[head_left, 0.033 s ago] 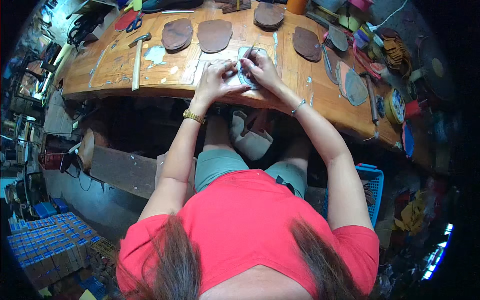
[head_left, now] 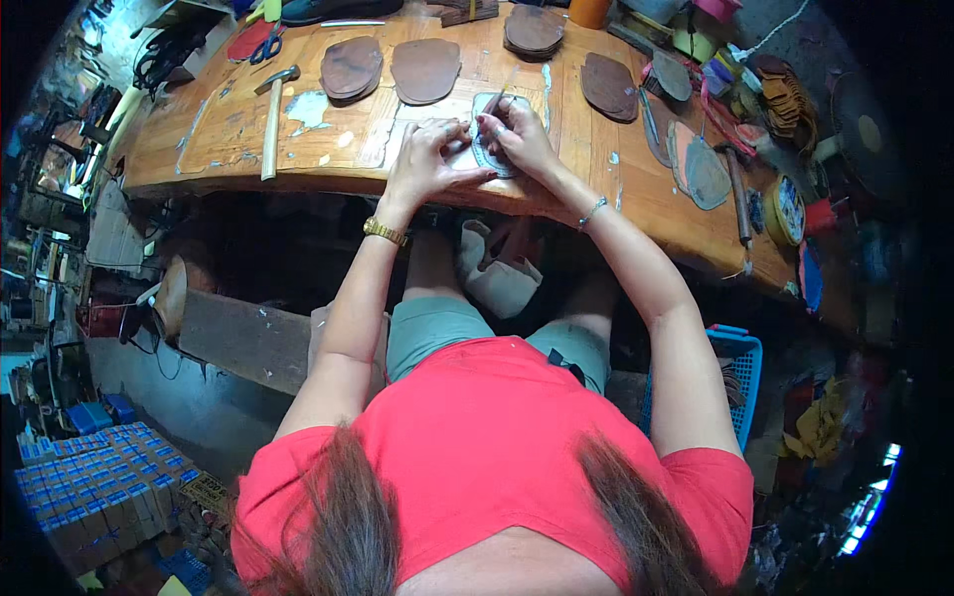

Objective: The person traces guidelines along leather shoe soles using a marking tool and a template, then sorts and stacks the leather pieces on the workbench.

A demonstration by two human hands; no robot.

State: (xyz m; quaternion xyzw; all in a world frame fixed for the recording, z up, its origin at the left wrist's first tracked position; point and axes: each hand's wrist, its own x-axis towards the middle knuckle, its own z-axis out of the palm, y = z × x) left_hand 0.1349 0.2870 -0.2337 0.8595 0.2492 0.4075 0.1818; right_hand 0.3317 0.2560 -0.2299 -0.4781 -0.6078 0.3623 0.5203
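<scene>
At the table's front edge lies a pale grey-white, rounded flat piece [head_left: 483, 102] with a dark line along its border. My right hand [head_left: 522, 137] rests over it, fingers closed round a slim pen-like tool [head_left: 496, 99] that slants upward. Its working end is hidden by my fingers. My left hand [head_left: 429, 157] lies along the piece's left side, fingers bent and thumb stretched apart across the near edge. Beyond the hands, stacks of brown rounded leather pieces sit on the table: one stack [head_left: 425, 72], another [head_left: 352, 70] farther left, a third [head_left: 535, 32] at the back.
On the left of the wooden table [head_left: 224, 129] lie a hammer [head_left: 271, 124] and blue-handled scissors [head_left: 266, 47]. At right are more brown leather pieces [head_left: 608, 87], grey-green rounded pieces [head_left: 706, 174], a dark-handled tool [head_left: 737, 194] and a round yellow tin [head_left: 787, 211]. A blue basket [head_left: 747, 382] stands below.
</scene>
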